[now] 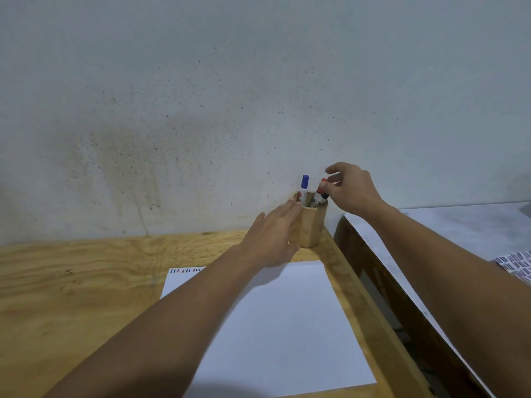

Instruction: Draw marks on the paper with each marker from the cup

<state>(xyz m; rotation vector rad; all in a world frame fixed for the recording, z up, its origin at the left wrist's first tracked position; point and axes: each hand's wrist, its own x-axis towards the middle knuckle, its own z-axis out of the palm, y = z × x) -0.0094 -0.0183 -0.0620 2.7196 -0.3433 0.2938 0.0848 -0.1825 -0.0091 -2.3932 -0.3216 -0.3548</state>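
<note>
A wooden cup (311, 225) stands at the far right corner of the desk (71, 282), close to the wall (258, 81), just beyond a white sheet of paper (287, 326) with a row of short blue and red marks (185, 270) along its far left edge; a blue-capped marker (304, 185) stands upright in the cup, beside a red-capped marker (321, 187) and a black one (323, 197). The left hand (273, 239) lies open against the cup's left side, fingers extended; the right hand (352, 188) hovers over the rim, fingertips seemingly pinching the red cap, though blur hides the contact.
</note>
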